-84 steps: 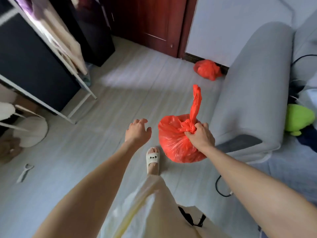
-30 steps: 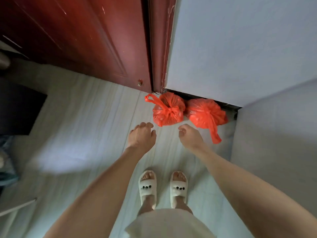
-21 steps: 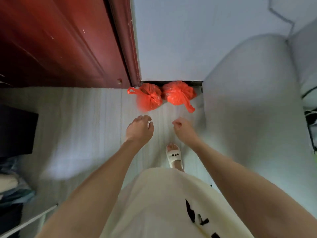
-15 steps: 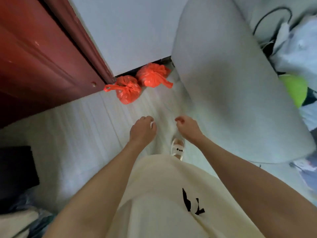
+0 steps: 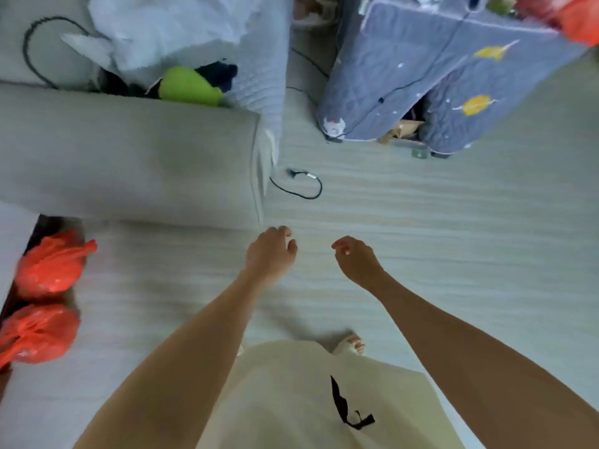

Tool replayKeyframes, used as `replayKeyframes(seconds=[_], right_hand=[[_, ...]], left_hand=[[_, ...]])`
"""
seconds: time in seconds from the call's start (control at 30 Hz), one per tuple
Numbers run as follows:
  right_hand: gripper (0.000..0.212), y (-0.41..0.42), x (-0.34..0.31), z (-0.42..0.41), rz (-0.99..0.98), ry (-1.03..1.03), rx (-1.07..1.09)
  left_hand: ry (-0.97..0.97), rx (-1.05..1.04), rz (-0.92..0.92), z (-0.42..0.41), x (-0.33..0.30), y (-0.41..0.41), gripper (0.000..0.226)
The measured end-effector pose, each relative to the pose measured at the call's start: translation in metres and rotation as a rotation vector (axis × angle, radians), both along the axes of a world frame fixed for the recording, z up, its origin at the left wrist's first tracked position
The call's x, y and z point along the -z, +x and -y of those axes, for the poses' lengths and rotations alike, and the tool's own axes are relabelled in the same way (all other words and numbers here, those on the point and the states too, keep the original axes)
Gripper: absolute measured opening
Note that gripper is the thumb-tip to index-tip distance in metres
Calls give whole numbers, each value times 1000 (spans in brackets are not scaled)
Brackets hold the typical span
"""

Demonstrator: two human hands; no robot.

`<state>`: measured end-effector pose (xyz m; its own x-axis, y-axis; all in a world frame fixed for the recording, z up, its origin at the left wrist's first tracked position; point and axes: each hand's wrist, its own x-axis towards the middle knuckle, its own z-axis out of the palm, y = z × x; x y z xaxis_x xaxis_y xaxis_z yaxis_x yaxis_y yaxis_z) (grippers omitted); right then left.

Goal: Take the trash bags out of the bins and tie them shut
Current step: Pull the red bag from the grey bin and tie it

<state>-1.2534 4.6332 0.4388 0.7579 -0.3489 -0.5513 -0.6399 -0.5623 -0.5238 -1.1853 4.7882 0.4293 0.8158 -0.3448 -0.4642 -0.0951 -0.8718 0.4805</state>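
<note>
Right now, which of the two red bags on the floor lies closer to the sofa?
The upper red bag, beside the sofa end. The lower red bag lies farther from it, toward the frame's bottom left.

Both bare forearms are reaching up from the bottom edge toward mid-frame. The left hand is hanging just left of centre, back to the camera, fingers loosely curled and holding nothing. The right hand is sitting just right of centre, fingers loosely bent, also holding nothing.

Bags: far left of my fingers, side by side.
Sofa: ahead-left.
Cable: just ahead, on floor.
</note>
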Motion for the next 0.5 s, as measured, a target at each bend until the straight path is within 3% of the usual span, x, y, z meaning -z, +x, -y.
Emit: replayKeyframes(seconds=[0.23,0.5], right_hand=[[36,-139,-4,252,-76,10,523],[36,-205,13,436,-116,60,889]], left_hand=[[-38,389,-40,292,-5,-70,35],[-21,727,-56,517,6,-105,35]])
